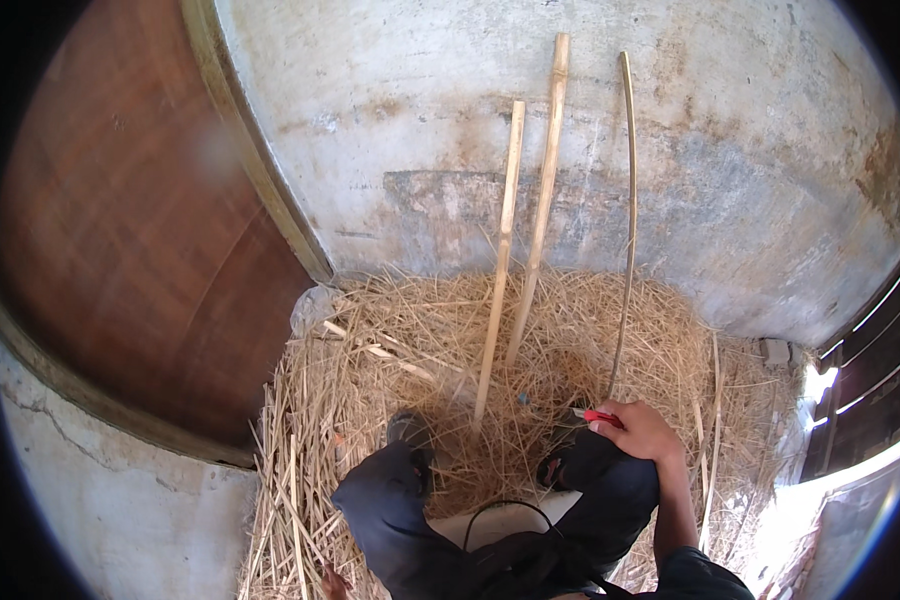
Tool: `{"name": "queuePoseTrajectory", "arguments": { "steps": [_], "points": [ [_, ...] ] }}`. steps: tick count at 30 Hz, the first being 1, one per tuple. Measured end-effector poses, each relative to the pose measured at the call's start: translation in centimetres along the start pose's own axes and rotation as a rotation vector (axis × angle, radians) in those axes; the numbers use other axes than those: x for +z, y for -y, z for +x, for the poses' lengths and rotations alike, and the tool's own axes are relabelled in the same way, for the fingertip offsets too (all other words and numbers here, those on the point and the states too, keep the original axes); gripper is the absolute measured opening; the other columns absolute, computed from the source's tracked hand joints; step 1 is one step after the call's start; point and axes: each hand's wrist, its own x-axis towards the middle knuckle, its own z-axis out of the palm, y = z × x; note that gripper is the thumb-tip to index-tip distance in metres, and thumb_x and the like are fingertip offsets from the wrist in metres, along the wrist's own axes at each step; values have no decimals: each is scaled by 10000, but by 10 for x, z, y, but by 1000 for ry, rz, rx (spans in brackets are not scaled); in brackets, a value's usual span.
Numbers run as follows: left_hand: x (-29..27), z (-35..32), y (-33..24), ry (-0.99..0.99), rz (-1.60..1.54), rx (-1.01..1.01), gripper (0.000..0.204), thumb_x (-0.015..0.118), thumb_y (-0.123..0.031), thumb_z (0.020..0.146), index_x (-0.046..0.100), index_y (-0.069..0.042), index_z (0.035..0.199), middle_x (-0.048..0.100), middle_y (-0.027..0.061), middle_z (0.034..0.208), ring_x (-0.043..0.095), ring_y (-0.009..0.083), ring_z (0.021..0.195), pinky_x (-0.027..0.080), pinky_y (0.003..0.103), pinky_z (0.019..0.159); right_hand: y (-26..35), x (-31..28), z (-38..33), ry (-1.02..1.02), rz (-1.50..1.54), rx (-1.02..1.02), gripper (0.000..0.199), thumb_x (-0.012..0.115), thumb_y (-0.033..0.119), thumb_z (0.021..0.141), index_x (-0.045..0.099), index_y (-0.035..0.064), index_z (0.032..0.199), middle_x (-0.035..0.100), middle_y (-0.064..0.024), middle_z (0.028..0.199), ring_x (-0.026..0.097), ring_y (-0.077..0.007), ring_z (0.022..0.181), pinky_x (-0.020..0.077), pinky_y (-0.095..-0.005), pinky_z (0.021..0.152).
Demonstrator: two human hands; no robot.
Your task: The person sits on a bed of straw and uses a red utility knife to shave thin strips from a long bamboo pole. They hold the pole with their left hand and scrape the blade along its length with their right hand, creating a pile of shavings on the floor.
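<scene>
My right hand (642, 430) rests on my right knee with its fingers closed on a red utility knife (600, 417). The knife's short blade sticks out to the left, past my fingertips. Just beyond this hand is the lower end of a thin, bowed bamboo strip (630, 200) leaning on the wall. My left hand (333, 582) shows only in part at the lower edge, left of my left leg, low over loose bamboo slivers (292, 510). Its fingers are too small and cut off to read.
Two thicker bamboo strips, a shorter one (505, 235) and a taller one (545, 190), lean against the stained wall (390, 120). Straw-like shavings (570, 310) cover the floor around my feet. A brown door panel (150, 220) stands left; a dark slatted opening (870, 390) lets in light at right.
</scene>
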Motion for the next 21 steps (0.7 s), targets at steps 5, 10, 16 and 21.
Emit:
{"name": "queuePoseTrajectory", "arguments": {
  "steps": [5,10,16,21],
  "points": [
    [0,-2,-3,11,13,4,670,557,-594,1057,674,38,864,658,127,695,672,215,624,552,386,580,-5,4,4,-14,8,-17,358,709,429,1011,753,137,1214,759,-216,923,735,-438,891,566,-492,799],
    [7,-6,-9,26,32,7,617,570,-553,1057,666,37,900,659,120,711,666,206,636,549,377,586,-5,4,5,-4,0,-12,366,700,446,1016,751,143,1214,759,-221,925,735,-444,894,566,-499,801],
    [11,-7,-13,50,46,20,556,586,-504,1057,655,35,943,660,112,730,659,196,650,545,367,593,-8,4,7,39,-17,-5,425,676,493,1019,732,143,1253,755,-235,946,725,-462,937,558,-538,833],
    [11,4,-19,61,57,57,506,600,-464,1057,647,34,979,661,105,746,652,188,661,541,358,600,-16,2,29,118,-105,-67,442,676,522,1017,728,155,1258,748,-212,932,726,-436,925,562,-527,836]
  ]
}}
